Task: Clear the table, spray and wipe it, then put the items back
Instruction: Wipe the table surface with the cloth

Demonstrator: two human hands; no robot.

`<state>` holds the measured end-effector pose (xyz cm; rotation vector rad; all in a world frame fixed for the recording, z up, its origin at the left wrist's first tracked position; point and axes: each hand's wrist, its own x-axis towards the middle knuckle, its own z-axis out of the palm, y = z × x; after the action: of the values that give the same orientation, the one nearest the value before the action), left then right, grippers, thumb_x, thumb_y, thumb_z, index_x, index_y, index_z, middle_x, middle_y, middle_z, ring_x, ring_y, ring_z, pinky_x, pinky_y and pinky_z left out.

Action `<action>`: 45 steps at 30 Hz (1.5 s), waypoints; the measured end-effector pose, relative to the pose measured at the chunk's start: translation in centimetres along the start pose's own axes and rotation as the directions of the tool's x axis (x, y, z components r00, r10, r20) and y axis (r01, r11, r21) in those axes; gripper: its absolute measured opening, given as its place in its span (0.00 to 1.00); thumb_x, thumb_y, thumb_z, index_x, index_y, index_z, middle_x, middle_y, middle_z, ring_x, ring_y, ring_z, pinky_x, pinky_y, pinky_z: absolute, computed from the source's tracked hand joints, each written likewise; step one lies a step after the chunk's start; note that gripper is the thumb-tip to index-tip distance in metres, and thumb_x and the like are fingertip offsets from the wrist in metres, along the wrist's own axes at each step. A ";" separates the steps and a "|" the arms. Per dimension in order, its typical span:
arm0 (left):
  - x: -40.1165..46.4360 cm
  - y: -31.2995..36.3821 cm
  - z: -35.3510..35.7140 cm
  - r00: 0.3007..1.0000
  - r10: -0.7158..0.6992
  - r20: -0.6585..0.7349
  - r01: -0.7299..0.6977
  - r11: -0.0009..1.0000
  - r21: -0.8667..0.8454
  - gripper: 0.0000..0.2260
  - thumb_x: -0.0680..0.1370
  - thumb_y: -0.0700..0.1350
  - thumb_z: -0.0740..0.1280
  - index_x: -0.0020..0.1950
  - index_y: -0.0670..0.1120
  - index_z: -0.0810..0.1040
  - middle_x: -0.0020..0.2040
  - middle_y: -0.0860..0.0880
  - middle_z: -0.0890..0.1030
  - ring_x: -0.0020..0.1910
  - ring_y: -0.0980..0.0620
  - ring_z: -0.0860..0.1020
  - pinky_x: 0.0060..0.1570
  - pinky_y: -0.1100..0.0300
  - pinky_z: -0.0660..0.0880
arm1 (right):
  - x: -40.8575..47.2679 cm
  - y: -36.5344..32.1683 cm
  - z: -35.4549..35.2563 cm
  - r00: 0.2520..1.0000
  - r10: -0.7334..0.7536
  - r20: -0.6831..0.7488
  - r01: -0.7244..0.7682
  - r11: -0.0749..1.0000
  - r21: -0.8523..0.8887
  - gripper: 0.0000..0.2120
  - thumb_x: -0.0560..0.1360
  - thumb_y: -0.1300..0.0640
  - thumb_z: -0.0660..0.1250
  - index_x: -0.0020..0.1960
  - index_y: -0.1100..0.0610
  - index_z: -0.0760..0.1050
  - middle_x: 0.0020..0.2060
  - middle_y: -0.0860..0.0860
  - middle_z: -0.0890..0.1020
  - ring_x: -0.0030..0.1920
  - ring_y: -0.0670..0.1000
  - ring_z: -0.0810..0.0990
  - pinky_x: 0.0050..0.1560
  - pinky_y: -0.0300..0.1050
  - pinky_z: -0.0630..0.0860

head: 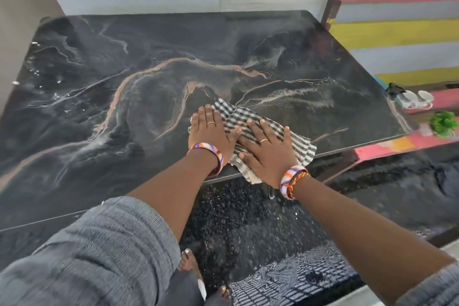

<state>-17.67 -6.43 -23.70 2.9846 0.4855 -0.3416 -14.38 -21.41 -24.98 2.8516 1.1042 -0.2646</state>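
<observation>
Now pressing both spread palms, left hand [211, 129] and right hand [267, 150], flat onto the cloth [295, 143] underneath, bearing down for wiping the table [149, 62].

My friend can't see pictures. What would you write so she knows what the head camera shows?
Both hands, left hand and right hand, press flat on a checked cloth near the front edge of a dark marble-patterned table with water droplets at its left side. Beyond the table's right corner stand white cups and a small green plant.
</observation>
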 end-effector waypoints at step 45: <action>35.6 -31.8 -10.3 0.998 0.027 -0.054 -0.024 0.998 0.060 0.27 0.81 0.57 0.40 0.77 0.47 0.45 0.79 0.52 0.45 0.78 0.52 0.44 0.74 0.43 0.36 | 42.8 -20.9 -7.5 0.977 0.203 -0.071 -0.189 0.968 0.165 0.29 0.78 0.42 0.43 0.76 0.49 0.46 0.77 0.57 0.45 0.75 0.63 0.39 0.64 0.77 0.35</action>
<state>7.04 35.72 -24.02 3.0623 0.4492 -0.2781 3.66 23.35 -25.66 3.1121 0.8380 -0.2248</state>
